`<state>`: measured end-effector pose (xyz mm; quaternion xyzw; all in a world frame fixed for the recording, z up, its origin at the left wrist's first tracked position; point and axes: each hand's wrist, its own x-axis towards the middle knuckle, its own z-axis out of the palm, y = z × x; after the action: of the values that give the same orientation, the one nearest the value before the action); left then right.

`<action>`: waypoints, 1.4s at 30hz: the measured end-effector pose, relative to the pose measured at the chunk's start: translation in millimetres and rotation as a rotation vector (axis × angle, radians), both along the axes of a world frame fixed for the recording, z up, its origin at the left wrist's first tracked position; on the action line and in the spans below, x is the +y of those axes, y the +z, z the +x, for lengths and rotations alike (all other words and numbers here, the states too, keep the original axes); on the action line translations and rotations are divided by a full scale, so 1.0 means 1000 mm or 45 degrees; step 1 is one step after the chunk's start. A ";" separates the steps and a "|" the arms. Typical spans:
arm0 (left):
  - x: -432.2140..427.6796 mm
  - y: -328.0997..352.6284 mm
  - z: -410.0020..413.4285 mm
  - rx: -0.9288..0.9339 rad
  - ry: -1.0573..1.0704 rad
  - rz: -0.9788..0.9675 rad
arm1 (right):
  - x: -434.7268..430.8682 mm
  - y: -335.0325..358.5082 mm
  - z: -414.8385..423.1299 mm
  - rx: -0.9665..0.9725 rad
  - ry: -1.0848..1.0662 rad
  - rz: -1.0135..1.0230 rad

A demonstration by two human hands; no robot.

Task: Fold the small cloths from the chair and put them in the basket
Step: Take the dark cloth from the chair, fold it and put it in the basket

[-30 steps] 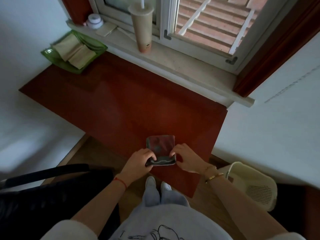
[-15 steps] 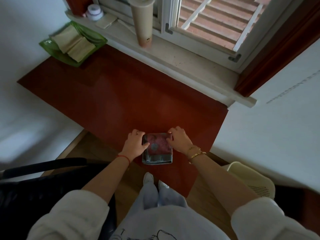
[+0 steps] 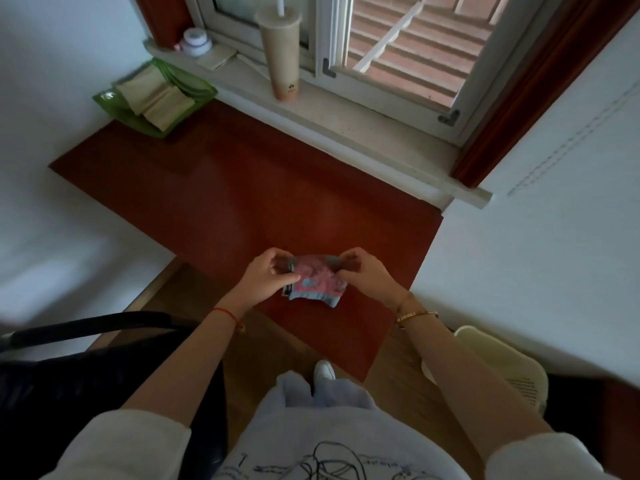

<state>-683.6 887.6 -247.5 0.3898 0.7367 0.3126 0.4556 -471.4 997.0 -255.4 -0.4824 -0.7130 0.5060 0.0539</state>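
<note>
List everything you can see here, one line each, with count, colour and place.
small cloth: one, pink and blue, over the table's near edge
table: one, dark red, under the windowsill
basket: one, cream, lower right
chair: one, black, lower left
tray: one, green, table's far left corner
folded pieces: several, beige, in the tray
cup: one, tan, on the windowsill
jar: one, white, windowsill's left end
left hand: one, pinches the cloth's left edge
right hand: one, pinches the cloth's right edge
</note>
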 end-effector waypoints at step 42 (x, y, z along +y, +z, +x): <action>0.082 -0.098 0.628 -0.765 -0.138 -0.590 | -0.052 -0.096 0.596 -0.068 -1.151 -0.309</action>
<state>-55.6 969.6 -345.7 0.2058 0.5999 0.2135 0.7431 124.2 945.4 -351.2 -0.7603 -0.3681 0.4989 0.1938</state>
